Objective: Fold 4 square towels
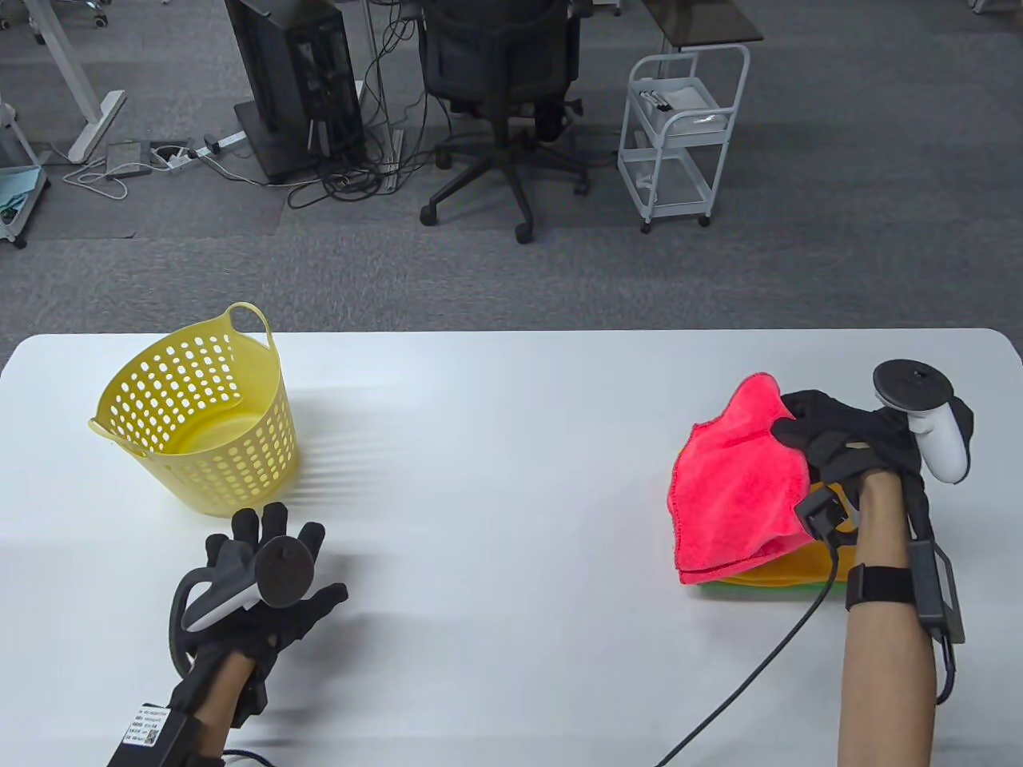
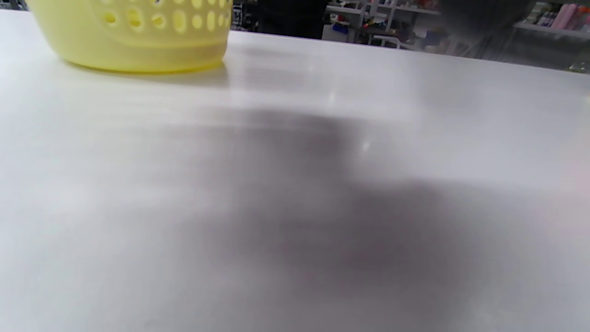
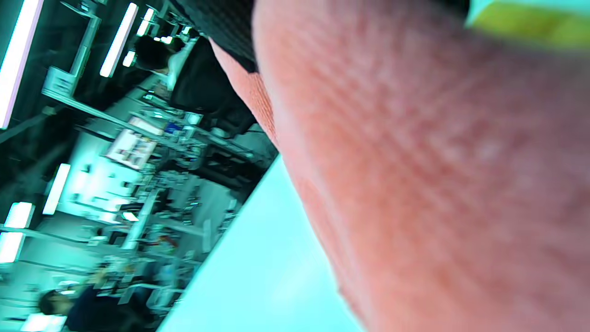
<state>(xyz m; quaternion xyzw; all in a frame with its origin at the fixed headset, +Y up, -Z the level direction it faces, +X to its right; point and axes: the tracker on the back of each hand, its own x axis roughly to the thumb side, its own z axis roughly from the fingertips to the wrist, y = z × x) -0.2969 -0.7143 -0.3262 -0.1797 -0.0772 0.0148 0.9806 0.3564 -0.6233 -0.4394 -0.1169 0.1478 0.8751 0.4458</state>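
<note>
Table view: yellow basket just beyond left hand, chair behind.

Bright even light, wrist views blurred, right one cyan-tinted

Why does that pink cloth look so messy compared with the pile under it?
The pink towel lies rumpled and askew on the flat stack, orange towel and green towel beneath. The right hand grips its far corner, apparently mid-handling. Nothing looks spilled or damaged.
</note>
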